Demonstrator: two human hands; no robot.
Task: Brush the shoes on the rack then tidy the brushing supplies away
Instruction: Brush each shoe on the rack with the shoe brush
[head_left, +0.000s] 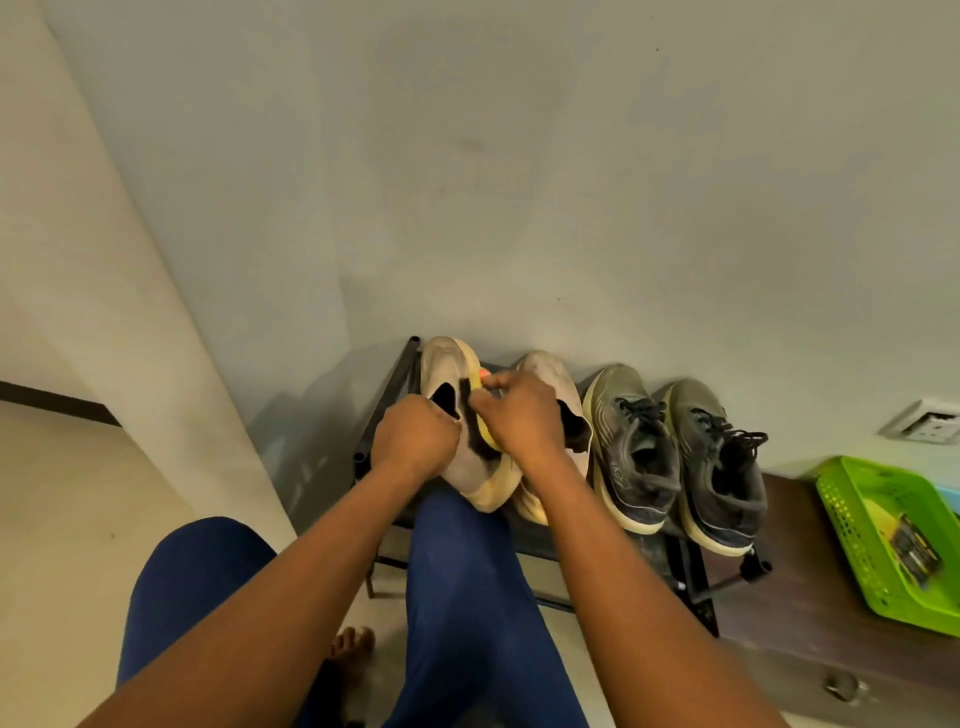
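Left hand (415, 439) curled on collar of scuffed beige knit shoe (457, 415) tilted on black metal rack (395, 384); right hand (519, 415) gripping yellow bristly brush (480, 410) against its sole edge.

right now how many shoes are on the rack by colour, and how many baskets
Beige slip-on shoes: 2, one held by the left hand, one behind the right hand
Olive lace-up shoes: 2, one, one
Green baskets: 1
Total: 5
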